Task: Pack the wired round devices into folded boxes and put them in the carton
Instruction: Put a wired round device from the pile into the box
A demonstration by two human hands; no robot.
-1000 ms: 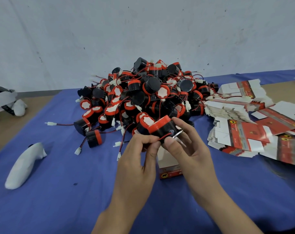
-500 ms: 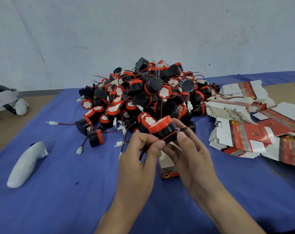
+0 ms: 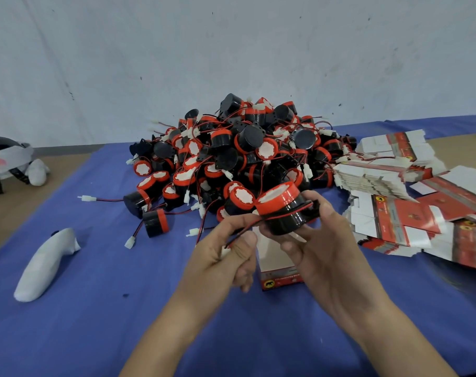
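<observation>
My right hand [image 3: 321, 248] grips a black round device [image 3: 284, 212] with a red rim and white top, tilted, above the table's middle. Its red and black wire [image 3: 245, 229] runs left into my left hand [image 3: 220, 257], which pinches it between thumb and fingers. Below the hands stands a folded red and white box [image 3: 279, 265] with its top open, partly hidden by them. Behind it rises a big pile of the same wired devices [image 3: 239, 159]. No carton is in view.
Flat unfolded red and white boxes [image 3: 400, 202] lie stacked at the right. A white controller-like object [image 3: 45, 263] lies on the blue cloth [image 3: 109, 308] at the left. A white headset [image 3: 11, 161] rests at the far left edge. A grey wall stands behind.
Both hands have kept hold of the device and its wire. My left hand has drawn the wire down and left, nearer the wire's end. The device tilts more.
</observation>
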